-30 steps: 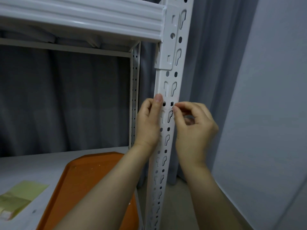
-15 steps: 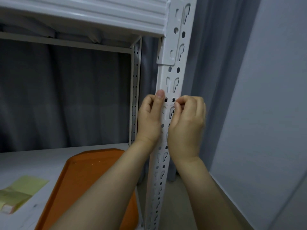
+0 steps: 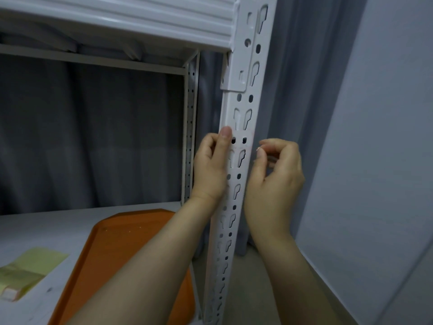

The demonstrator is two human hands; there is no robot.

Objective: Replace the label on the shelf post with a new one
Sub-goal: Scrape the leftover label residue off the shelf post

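Note:
The white perforated shelf post [image 3: 242,109] runs down the middle of the view. A pale label [image 3: 239,135] is stuck across its front, over two square holes. My left hand [image 3: 210,170] grips the post's left edge, its forefinger lying straight up beside the label. My right hand [image 3: 277,174] hovers just right of the post, apart from it. Its fingers are curled and the thumb and forefinger tips nearly meet, with nothing plainly showing between them.
An orange tray [image 3: 131,249] lies on the grey shelf board [image 3: 46,226], with a yellow-green sheet [image 3: 30,268] at the lower left. The upper shelf beam [image 3: 140,17] crosses overhead. A grey curtain [image 3: 93,137] hangs behind and a grey wall [image 3: 375,160] stands close on the right.
My right hand was pinching at the post's right edge by the label; it has come off and drawn back to the right. The left hand keeps its hold.

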